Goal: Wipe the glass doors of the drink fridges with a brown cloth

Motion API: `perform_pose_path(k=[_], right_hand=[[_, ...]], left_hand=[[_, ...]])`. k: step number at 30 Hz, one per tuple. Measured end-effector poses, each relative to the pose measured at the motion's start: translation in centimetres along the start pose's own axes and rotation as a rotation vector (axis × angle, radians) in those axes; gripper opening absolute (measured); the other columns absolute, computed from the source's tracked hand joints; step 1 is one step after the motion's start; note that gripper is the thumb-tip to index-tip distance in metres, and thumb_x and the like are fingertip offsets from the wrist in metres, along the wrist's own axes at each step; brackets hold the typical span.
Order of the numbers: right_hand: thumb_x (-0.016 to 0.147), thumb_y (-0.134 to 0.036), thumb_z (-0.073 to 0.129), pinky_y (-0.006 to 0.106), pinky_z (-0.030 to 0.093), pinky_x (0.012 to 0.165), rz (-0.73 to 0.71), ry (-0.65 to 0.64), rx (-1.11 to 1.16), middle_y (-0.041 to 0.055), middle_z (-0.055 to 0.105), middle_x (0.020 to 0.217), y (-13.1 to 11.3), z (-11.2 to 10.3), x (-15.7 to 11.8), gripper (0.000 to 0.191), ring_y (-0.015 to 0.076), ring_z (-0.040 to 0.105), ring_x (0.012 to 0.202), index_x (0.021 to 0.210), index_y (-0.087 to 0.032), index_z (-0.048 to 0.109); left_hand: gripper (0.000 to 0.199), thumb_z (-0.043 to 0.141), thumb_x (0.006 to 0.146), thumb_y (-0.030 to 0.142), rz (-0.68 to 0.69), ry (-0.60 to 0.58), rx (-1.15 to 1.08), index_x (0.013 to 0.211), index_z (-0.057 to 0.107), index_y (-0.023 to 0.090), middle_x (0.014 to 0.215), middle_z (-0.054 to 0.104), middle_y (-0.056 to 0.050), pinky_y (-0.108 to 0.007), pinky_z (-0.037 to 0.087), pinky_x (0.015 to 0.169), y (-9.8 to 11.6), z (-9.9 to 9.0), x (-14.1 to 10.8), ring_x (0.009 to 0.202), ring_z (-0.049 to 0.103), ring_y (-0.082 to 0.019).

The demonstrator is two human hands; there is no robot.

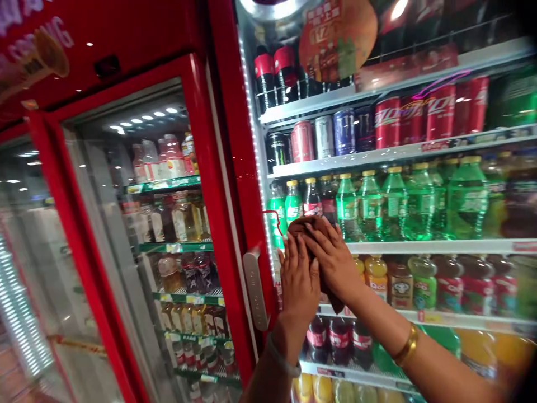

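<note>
A brown cloth [308, 226] lies against the glass door of a lit drinks fridge, bunched at the top with a loose corner hanging below. My right hand [333, 257] presses the cloth to the glass, fingers stretched over it and a gold bangle [406, 345] on the wrist. Just left of it, my left hand [298, 277] reaches up with fingers extended, close against the cloth's edge; whether its fingertips touch cloth or only glass I cannot tell. A grey band [284, 356] circles the left wrist. Part of the cloth is hidden under the right hand.
The silver door handle [255, 290] sits on the red frame left of my hands. Behind the glass stand green soda bottles [370, 204], red cans [388, 122] and juice bottles [423, 280]. A round orange sticker [339, 39] is higher up. Another red fridge [126, 224] stands left.
</note>
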State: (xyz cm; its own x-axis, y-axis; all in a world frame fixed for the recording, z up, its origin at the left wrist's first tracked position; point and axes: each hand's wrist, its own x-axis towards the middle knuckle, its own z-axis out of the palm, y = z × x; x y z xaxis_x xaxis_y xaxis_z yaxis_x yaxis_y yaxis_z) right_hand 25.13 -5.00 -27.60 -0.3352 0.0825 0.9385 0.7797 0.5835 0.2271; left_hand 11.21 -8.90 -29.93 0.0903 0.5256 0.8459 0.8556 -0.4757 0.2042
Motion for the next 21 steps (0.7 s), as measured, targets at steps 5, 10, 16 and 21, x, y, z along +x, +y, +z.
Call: perform_pose_path(k=[5,10,16,21], right_hand=[[0.107,-0.024,0.045,0.053,0.029,0.134,0.015,0.085,-0.033,0.0068,0.065,0.146,0.3,-0.3,0.2,0.034,0.0230,0.024,0.162,0.132,-0.022,0.067],[0.104,-0.023,0.052,0.053,0.034,0.132,0.046,0.139,-0.059,0.0059,0.059,0.153,0.9,0.1,0.2,0.030,0.0241,0.024,0.162,0.130,-0.022,0.067],[0.102,-0.027,0.052,0.056,0.031,0.132,0.174,0.136,-0.040,0.0102,0.050,0.160,-0.1,0.9,-1.3,0.037,0.0242,0.027,0.160,0.138,-0.020,0.060],[0.104,-0.032,0.048,0.041,0.030,0.134,0.215,0.179,0.029,0.0070,0.053,0.156,-1.4,0.5,-1.4,0.039,0.0159,0.043,0.151,0.142,-0.025,0.055]], left_hand=[[0.069,0.039,0.107,0.019,0.195,0.153,-0.143,0.169,0.009,0.025,0.177,0.018,-0.009,-0.048,0.017,0.135,1.5,0.6,-2.4,0.164,0.014,-0.022],[0.063,0.032,0.111,0.033,0.079,0.082,-0.408,0.169,0.009,0.029,0.177,0.014,-0.006,-0.046,0.018,0.134,0.6,2.5,-3.1,0.163,0.016,-0.023],[0.072,0.029,0.108,0.056,-0.009,0.042,-0.596,0.169,0.010,0.024,0.177,0.019,-0.010,-0.045,0.012,0.135,-0.9,4.6,-1.7,0.165,0.012,-0.025],[0.075,0.040,0.106,0.059,-0.162,-0.003,-0.868,0.169,0.020,0.023,0.176,0.022,-0.013,-0.044,0.021,0.133,0.1,3.9,-1.2,0.163,0.021,-0.027]])
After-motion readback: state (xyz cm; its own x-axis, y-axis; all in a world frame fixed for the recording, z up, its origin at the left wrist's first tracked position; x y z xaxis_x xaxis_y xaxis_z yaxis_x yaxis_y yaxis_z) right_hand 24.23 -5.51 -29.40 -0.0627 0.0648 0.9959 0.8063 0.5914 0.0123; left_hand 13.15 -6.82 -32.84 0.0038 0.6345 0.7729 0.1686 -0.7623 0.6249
